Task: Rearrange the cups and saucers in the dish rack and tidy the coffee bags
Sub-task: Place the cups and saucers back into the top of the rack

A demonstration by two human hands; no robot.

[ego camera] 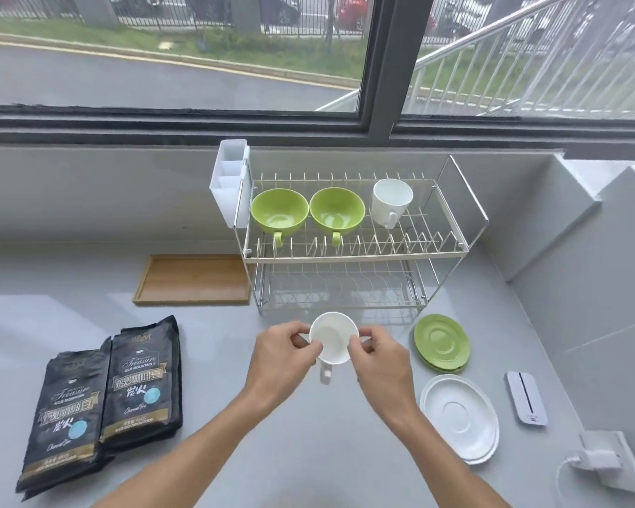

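I hold a white cup [333,337] above the counter in front of the dish rack [356,253]. My left hand [285,352] pinches its left rim and my right hand [380,355] pinches its right rim; the handle points toward me. On the rack's upper tier sit two green cups [279,210] [337,210] and another white cup [391,200]. The lower tier holds nothing. Green saucers [441,341] and white saucers [460,419] are stacked on the counter at the right. Two black coffee bags [66,416] [143,383] lie at the left.
A wooden tray [193,278] lies left of the rack. A white cutlery holder [230,181] hangs on the rack's left end. A small white device [525,401] and a wall plug with cable [602,463] are at the far right. A window runs behind.
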